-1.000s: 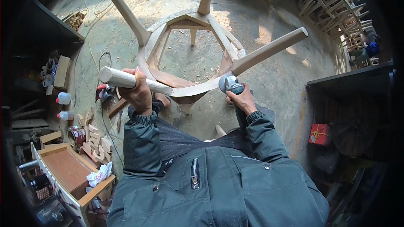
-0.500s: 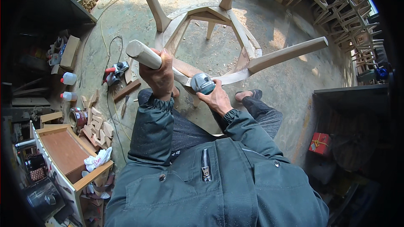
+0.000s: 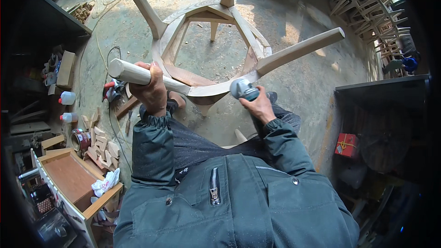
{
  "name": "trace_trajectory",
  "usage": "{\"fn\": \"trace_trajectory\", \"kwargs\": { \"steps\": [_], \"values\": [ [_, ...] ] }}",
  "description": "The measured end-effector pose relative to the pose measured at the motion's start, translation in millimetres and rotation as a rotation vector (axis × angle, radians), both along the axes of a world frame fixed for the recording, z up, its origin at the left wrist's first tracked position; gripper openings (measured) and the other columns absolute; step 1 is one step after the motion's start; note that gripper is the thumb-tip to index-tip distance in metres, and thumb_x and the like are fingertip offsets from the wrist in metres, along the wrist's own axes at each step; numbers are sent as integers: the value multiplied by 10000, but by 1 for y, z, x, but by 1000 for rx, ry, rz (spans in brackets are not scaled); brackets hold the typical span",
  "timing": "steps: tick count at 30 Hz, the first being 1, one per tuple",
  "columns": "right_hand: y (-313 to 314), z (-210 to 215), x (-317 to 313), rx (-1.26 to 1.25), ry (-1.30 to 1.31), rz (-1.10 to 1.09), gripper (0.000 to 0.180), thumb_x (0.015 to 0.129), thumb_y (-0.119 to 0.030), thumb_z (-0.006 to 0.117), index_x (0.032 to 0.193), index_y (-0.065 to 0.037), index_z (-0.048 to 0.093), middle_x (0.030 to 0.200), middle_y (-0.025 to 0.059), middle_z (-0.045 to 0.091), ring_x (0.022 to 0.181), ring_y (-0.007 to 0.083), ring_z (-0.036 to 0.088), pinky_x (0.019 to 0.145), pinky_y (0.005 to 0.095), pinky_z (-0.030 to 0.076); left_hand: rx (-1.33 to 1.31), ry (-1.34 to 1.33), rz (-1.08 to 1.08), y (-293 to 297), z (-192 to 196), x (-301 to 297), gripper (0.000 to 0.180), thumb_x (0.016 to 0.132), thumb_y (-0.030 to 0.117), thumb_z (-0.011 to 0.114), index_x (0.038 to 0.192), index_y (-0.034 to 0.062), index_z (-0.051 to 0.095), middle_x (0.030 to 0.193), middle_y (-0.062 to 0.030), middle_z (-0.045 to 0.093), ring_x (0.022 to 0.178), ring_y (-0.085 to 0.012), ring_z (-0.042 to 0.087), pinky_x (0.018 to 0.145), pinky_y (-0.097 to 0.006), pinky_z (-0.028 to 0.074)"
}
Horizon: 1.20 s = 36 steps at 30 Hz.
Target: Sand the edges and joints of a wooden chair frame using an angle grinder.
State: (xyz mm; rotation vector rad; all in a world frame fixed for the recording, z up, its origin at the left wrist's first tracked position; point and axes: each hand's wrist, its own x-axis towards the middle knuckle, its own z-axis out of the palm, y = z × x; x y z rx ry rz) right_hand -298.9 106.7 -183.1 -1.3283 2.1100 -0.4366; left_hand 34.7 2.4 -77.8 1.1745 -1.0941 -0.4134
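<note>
A bare wooden chair frame (image 3: pixel 206 91) with a ring-shaped seat frame and splayed legs stands tipped before my knees. My left hand (image 3: pixel 151 91) is wrapped round its near-left leg (image 3: pixel 127 71), whose end points left. My right hand (image 3: pixel 258 106) grips a teal and silver handheld power tool (image 3: pixel 242 88) with a rounded head. This head is at the near right of the ring, beside the joint of the right leg (image 3: pixel 301 51). Contact between head and wood cannot be made out. The tool's underside is hidden.
On the left floor lie a red-handled power tool (image 3: pixel 110 91), wood offcuts (image 3: pixel 102 144), a tin (image 3: pixel 81 139) and two plastic bottles (image 3: pixel 67 98). A wooden drawer unit (image 3: pixel 69 167) stands lower left. Stacked chair frames (image 3: pixel 367 11) fill the far right; a dark bench (image 3: pixel 381 85) stands right.
My right hand has moved the power tool rightward along the ring, toward the right leg. The chair frame and my left hand appear farther left as the view shifts.
</note>
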Motion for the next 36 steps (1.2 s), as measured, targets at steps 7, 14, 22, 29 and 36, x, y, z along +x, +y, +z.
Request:
{"fn": "trace_trajectory", "kwargs": {
  "steps": [7,14,22,29,36],
  "values": [
    [-14,0,-9,18,-93,-217,1031,732,-513,862,1444,92,427,1170,261,718,1056,338,739,956,392,575,69,94,-24,3,-3,-4,196,883,74,777,947,5,605,839,-62,620,741,-170,589,728,-335,504],
    [-24,11,112,89,-144,170,1018,759,-558,837,1485,-2,389,1187,348,695,1146,491,688,1009,493,540,29,16,-25,3,-2,-3,206,874,84,798,928,5,615,814,-67,637,720,-191,609,723,-350,510],
    [-18,16,15,60,-48,-108,1021,751,-536,837,1456,66,408,1158,297,716,1085,405,727,985,441,556,26,48,-25,3,-1,3,184,887,88,770,895,-1,609,816,-63,615,723,-195,589,702,-360,498],
    [-10,12,-35,47,-75,-200,1019,723,-519,834,1438,86,434,1166,273,714,1072,362,732,972,408,564,24,63,-38,0,-7,4,191,897,115,767,894,3,613,812,-63,604,750,-194,589,721,-358,494],
    [-18,18,2,66,-109,-55,1020,738,-536,831,1446,78,428,1147,289,727,1077,381,739,975,429,565,19,23,-65,2,-1,1,174,916,88,744,887,19,588,776,-51,596,714,-168,593,703,-328,490]
  ]
}}
